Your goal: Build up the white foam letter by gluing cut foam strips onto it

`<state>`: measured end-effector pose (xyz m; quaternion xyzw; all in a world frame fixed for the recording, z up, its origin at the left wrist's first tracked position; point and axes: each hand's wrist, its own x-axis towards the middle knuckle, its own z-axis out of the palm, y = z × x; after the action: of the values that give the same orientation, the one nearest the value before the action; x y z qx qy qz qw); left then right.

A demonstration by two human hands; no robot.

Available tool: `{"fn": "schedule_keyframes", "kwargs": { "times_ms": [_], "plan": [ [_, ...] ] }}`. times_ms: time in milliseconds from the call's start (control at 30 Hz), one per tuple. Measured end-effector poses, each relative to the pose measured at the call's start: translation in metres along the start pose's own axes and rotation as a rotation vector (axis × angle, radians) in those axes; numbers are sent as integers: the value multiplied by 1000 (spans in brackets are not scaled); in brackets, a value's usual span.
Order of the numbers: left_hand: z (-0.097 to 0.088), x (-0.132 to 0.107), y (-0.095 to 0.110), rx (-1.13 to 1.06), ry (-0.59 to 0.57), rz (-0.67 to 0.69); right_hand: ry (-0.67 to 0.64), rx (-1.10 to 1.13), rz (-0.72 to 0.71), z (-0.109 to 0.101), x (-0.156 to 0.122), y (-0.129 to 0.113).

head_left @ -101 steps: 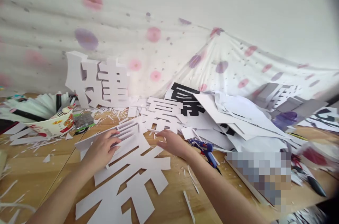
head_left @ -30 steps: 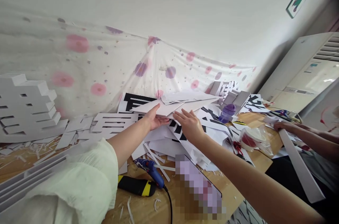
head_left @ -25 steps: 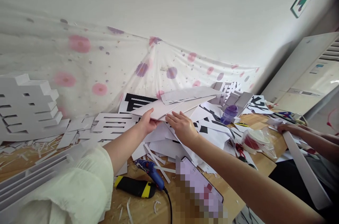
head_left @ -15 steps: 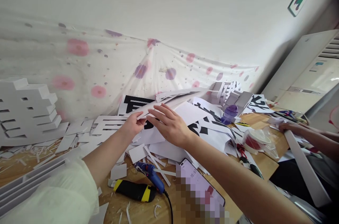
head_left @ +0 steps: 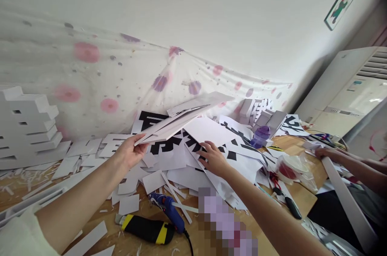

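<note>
My left hand (head_left: 130,152) is closed on the near edge of a stack of white foam boards (head_left: 184,117), which it holds tilted up above the heap. My right hand (head_left: 214,158) rests with spread fingers on the pile of white sheets printed with black characters (head_left: 208,143) just below the lifted boards. It holds nothing.
A blue glue gun (head_left: 167,207) and a black-and-yellow knife (head_left: 146,228) lie on the wooden table near me. Large white foam characters (head_left: 26,127) stand at left. A purple bottle (head_left: 259,135) sits behind the pile. Another person's hands (head_left: 328,153) hold a long white strip at right.
My left hand has lifted the foam boards up and toward me. My right hand left the boards and dropped onto the printed sheets underneath.
</note>
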<state>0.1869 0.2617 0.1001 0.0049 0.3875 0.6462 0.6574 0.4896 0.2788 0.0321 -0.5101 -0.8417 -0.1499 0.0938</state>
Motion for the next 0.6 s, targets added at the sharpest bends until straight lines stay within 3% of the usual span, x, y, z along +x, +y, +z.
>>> {"fn": "schedule_keyframes", "kwargs": {
  "times_ms": [200,300,400,533,600],
  "plan": [
    [-9,-4,12,-23,12,31,-219,-145,35,17,72,10],
    [-15,-5,17,-27,22,35,-312,-228,36,14,90,17],
    [-21,-4,20,-29,29,38,-358,-314,15,3,81,10],
    [-30,0,18,-12,37,-5,-349,-384,-42,-19,44,-16],
    [-32,2,13,-12,34,-27,-252,-397,-160,-30,24,-34]
  ]
}}
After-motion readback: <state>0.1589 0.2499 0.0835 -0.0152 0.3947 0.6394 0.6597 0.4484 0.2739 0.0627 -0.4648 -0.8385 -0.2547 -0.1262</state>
